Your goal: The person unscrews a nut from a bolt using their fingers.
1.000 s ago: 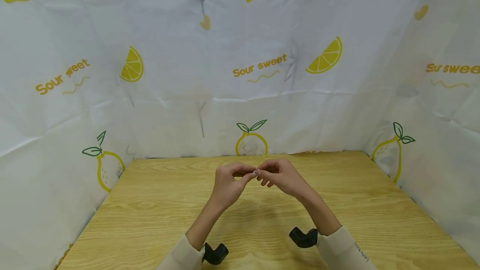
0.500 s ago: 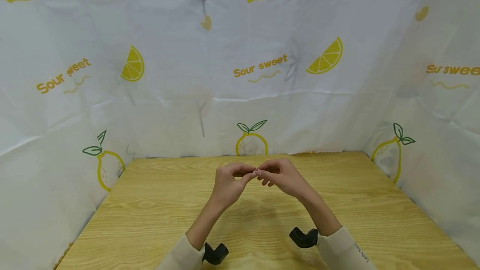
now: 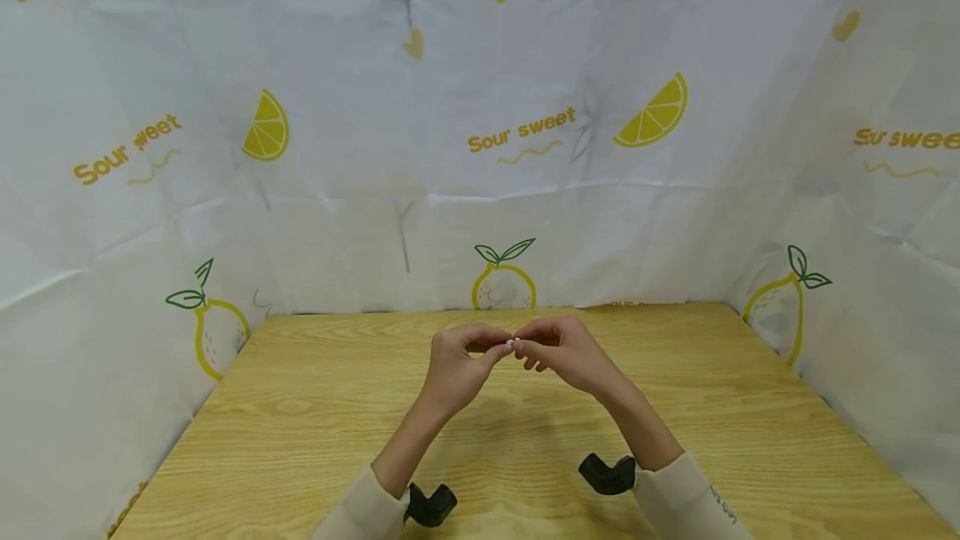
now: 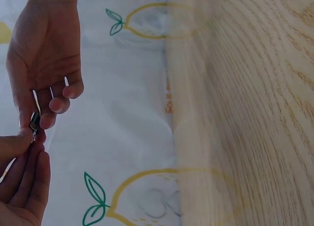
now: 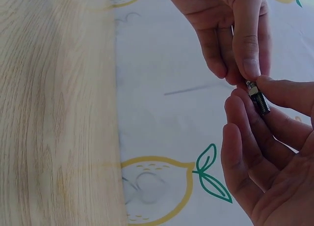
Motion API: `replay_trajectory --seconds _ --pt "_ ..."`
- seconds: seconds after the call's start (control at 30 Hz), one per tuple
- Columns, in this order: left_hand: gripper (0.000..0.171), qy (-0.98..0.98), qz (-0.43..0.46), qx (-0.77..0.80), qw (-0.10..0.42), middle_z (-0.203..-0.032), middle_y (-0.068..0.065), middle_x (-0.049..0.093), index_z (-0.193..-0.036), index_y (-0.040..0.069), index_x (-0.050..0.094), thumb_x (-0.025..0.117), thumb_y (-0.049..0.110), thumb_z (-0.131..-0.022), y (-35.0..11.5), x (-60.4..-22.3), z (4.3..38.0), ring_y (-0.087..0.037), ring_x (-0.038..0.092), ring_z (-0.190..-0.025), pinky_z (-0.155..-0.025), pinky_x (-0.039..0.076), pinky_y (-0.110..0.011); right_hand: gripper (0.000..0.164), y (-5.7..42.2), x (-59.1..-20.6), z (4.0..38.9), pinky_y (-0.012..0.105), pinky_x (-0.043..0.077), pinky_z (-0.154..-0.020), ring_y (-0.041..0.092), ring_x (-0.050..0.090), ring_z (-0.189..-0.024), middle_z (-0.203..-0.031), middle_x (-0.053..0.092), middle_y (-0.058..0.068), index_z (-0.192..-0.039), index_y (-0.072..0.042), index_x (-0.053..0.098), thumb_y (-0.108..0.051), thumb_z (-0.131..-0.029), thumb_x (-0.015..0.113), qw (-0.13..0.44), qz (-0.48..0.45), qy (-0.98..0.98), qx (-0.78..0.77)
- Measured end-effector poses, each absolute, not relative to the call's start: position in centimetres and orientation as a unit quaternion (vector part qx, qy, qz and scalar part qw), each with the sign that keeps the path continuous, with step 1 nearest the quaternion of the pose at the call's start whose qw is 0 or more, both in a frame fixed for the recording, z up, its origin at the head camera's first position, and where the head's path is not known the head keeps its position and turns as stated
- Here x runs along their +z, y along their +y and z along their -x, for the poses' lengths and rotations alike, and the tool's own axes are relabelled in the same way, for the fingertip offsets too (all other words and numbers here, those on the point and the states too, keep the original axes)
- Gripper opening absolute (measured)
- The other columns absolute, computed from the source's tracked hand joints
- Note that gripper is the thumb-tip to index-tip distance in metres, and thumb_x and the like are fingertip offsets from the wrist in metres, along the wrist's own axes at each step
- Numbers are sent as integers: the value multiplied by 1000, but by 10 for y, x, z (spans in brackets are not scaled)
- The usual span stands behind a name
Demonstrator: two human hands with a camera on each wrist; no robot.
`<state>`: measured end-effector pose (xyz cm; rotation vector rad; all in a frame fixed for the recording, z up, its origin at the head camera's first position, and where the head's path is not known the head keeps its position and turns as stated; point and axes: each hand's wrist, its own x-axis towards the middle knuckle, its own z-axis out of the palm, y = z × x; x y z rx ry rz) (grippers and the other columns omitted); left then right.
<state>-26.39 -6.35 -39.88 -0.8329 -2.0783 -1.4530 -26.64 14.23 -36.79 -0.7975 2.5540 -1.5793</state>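
A small threaded metal fitting (image 5: 261,102), with a bright hex collar and a dark threaded end, is held between both hands above the table. In the head view only a pale glint of it shows between the fingertips. My left hand (image 3: 454,367) pinches one end between thumb and fingers. From the other side, the thumb and fingers of my right hand (image 3: 572,354) grip it, with the threaded part lying along the fingers in the right wrist view. The fitting (image 4: 34,122) looks small and dark in the left wrist view, partly covered by fingertips.
Below the hands spreads a wood-grain table (image 3: 322,415). A white lemon-print cloth (image 3: 360,148) hangs behind it and at both sides. Black wrist-worn devices (image 3: 432,507) sit by the cuffs of the light sleeves (image 3: 367,507).
Both hands stay in nearly the same place, fingertips together on the fitting. The head view has shifted very slightly.
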Motion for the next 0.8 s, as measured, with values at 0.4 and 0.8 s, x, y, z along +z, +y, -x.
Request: replay_trajectory --seconds 0.4,0.8 --pt "7 -763 296 -530 224 -94 -4 81 -98 9 82 79 11 -92 -63 -398 264 -13 77 -80 -77 63 -24 27 144 -370 268 37 63 -73 16 71 -76 -100 74 25 -115 5 73 -18 -103 65 19 262 821 -508" --pt "8 -762 295 -531 223 -93 -4 81 -98 9 82 79 11 -92 -64 -399 264 -11 77 -80 -77 63 -24 25 143 -369 267 36 63 -72 30 72 -79 -97 74 20 -115 3 73 -17 -102 66 18 264 817 -513"
